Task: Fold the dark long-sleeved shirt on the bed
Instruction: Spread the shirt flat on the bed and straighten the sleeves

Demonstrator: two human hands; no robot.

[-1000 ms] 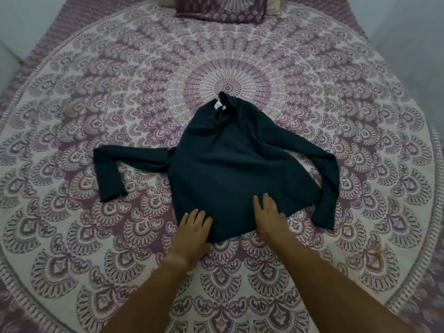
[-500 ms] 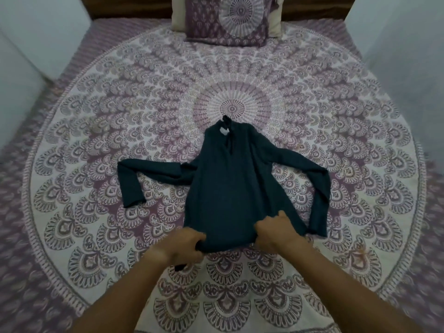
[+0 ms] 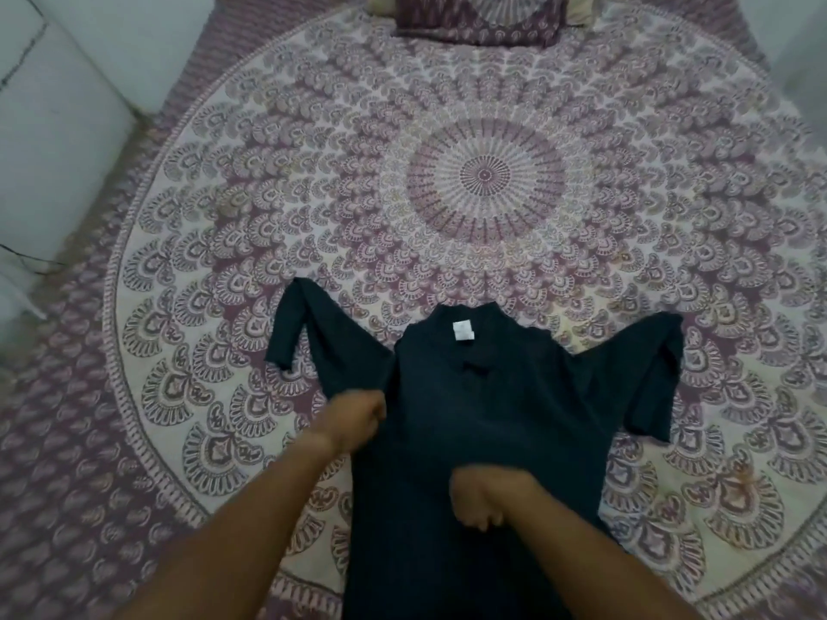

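Observation:
The dark long-sleeved shirt (image 3: 483,409) lies on the patterned bed cover (image 3: 488,181), collar and white label pointing away from me. Its body runs down to the bottom edge of the view. Both sleeves are bent back on themselves, one at the left, one at the right. My left hand (image 3: 355,418) is closed on the shirt's left side edge, just below the left sleeve. My right hand (image 3: 481,496) is fisted on the cloth in the middle of the body. The hem is out of sight below.
A patterned pillow (image 3: 479,15) rests at the head of the bed. White walls (image 3: 58,105) border the bed on the left and at the far right corner.
Both hands closed on the shirt's lower part and dragged it toward me. The shirt now lies much closer, its sleeves folded back upward, and the hem has left the view.

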